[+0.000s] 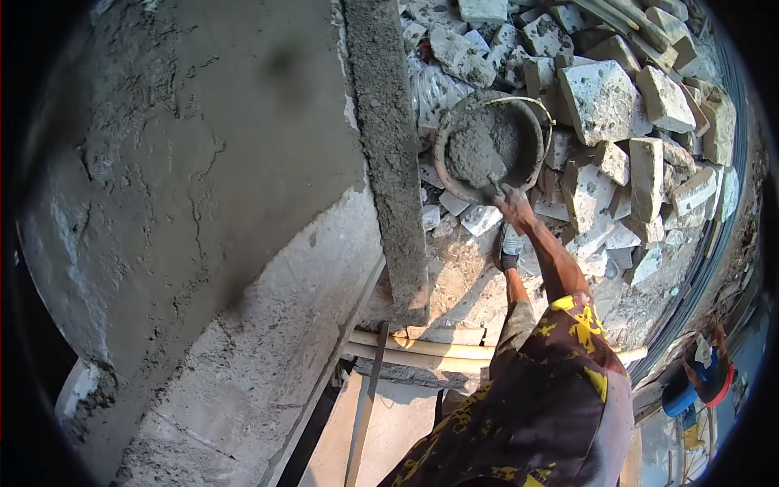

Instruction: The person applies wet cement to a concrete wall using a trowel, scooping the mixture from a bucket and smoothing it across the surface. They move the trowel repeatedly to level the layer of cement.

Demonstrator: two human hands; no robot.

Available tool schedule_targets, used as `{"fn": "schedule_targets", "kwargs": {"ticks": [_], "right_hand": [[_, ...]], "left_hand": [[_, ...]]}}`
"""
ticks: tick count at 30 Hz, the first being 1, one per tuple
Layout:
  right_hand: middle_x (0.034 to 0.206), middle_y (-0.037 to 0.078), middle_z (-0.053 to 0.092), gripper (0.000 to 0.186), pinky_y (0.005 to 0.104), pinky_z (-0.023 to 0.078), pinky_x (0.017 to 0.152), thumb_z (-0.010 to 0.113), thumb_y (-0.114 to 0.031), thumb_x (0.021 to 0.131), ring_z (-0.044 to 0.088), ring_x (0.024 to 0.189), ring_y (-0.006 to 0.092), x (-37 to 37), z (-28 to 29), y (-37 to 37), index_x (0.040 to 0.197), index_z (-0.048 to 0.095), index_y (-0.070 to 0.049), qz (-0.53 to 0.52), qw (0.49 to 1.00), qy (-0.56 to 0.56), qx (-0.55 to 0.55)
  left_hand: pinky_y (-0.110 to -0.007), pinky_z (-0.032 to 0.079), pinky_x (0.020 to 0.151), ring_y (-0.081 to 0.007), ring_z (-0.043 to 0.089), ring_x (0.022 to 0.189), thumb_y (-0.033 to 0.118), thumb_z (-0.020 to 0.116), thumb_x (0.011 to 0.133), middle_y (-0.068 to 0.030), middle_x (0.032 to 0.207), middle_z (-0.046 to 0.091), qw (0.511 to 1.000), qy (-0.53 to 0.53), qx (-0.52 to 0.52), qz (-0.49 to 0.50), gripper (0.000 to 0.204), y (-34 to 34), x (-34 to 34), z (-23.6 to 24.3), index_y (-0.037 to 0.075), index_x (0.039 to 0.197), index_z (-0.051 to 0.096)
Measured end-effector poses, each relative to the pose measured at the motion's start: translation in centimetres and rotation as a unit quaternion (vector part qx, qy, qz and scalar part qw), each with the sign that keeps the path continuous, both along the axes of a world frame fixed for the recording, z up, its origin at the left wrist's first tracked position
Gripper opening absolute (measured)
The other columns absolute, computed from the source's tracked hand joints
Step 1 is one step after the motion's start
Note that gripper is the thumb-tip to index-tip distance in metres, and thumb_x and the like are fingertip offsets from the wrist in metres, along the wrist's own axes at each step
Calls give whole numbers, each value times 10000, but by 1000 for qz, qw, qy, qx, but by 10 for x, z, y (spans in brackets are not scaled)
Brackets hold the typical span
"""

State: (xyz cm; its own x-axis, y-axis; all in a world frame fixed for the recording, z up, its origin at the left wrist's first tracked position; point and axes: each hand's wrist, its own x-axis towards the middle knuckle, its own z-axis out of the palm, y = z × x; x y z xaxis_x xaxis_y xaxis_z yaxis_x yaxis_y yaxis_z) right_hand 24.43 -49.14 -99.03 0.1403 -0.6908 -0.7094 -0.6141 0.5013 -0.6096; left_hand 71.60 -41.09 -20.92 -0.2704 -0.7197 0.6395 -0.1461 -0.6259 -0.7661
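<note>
My right hand (513,208) reaches over the near rim of a round bucket (531,166) with a thin wire handle. Its fingers are closed around the handle of what looks like a trowel (494,180), whose blade is mostly hidden in the bucket. Grey wet mortar (475,154) fills the bucket's left side. My left hand is out of view. To the left spreads a surface of smooth wet mortar (268,138), with a rougher, paler patch (284,276) below it. A long mortar-caked board or beam (389,162) runs beside it, between surface and bucket.
Broken bricks and rubble (600,101) are heaped behind and right of the bucket. Dark rods or pipes (710,268) curve along the right. Pale yellow pipes (422,353) and a narrow bar (369,406) lie below. At the lower right is another person (710,365) near a blue container (680,395).
</note>
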Motion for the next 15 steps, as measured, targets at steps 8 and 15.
{"fn": "schedule_targets", "kwargs": {"ticks": [8,15], "right_hand": [[861,206,629,549,380,474,663,595,-303,753,608,748,300,8,91,-10,1134,523,85,-88,973,60,-205],[729,38,517,241,274,381,549,454,-275,873,458,619,111,-25,273,-85,859,555,-57,-313,876,28,-365]], "left_hand": [[-531,227,1043,-363,282,1326,545,251,948,-156,1457,296,999,-19,-27,4,592,8,7,17,180,1392,389],[-540,217,1041,-375,259,1334,540,275,947,-154,1471,273,997,16,-67,16,577,11,10,25,195,1395,389]]}}
